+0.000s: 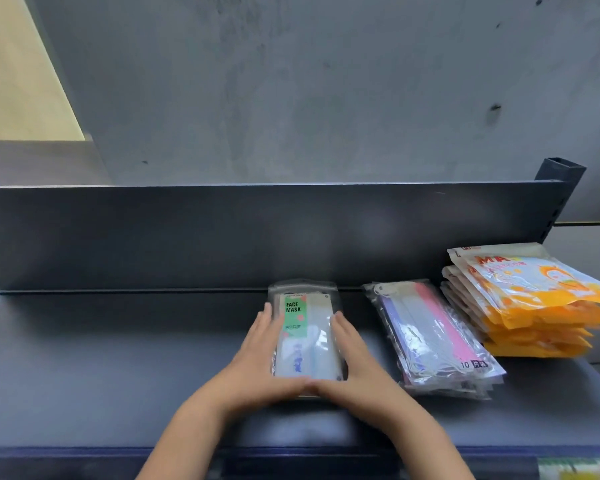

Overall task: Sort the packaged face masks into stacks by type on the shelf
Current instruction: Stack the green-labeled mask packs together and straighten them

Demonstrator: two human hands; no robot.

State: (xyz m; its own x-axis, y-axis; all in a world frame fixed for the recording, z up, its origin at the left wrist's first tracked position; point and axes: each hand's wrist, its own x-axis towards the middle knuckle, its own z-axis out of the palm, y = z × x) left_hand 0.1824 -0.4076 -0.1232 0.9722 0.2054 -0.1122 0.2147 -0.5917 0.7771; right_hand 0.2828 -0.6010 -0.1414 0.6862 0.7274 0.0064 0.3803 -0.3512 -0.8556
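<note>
shelf (118,358): dark grey, flat deck with an upright back panel (222,233) behind it; left half bare
left hand (257,355): flat along the left edge of the green-label stack, fingers straight and pointing to the back panel, thumb laid across the near edge — pressed against the packs, not closed around them
green-label stack (305,336): clear packs lying flat mid-shelf, far end touching the foot of the back panel; top pack reads "FACE MASK" on a green strip, pale masks inside; count of packs below cannot be told
right hand (352,356): mirrors the left one on the right edge of the same stack, fingers straight, thumb on the near edge; the two thumb tips meet in front of the stack, so both hands bracket it on three sides
pink-stripe stack (433,336): clear packs with pale blue, white and pink masks, just right of the right hand, apart from it; lies skewed, far end angled to the left; "10" printed at the near right corner
orange stack (530,299): several orange-and-cream pouches with a cartoon print, furthest right, piled unevenly and fanned out — near edge just beside the pink-stripe stack, touching or overlapping it at the back corner
upright post (558,188): dark slotted shelf post at the right end of the back panel
wall (326,81): grey concrete behind the shelf
</note>
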